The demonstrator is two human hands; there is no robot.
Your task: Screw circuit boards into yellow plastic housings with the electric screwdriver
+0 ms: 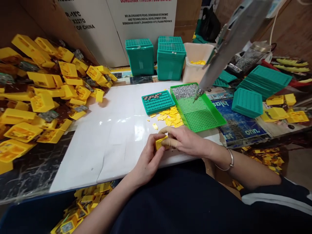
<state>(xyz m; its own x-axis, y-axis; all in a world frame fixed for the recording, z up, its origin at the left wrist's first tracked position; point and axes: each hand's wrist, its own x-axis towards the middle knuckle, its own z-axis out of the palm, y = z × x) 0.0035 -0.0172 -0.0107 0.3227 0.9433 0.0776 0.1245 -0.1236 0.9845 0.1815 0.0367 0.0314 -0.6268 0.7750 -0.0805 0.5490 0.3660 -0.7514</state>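
A small yellow plastic housing (159, 143) is held low over the front of the white board (117, 130). My left hand (149, 156) is closed round it, thumb in front. Fingers of my right hand (184, 140) press on its top and right side, and hide much of it; whether they pinch a smaller part I cannot see. Just beyond the hands lie loose flat yellow pieces (172, 117). Behind these is a teal ridged tray (159, 103) with small brownish round parts at its back edge. Beside it stands a green perforated tray (202, 113) with small silvery screws.
A grey electric screwdriver (226, 42) hangs over the green tray, tip down. Yellow housings (41, 97) are heaped at left. Teal tray stacks (170, 61) and a whitish bin (195, 70) stand behind. More teal trays (247, 102) lie at right. A blue container (21, 214) with yellow housings is below the board.
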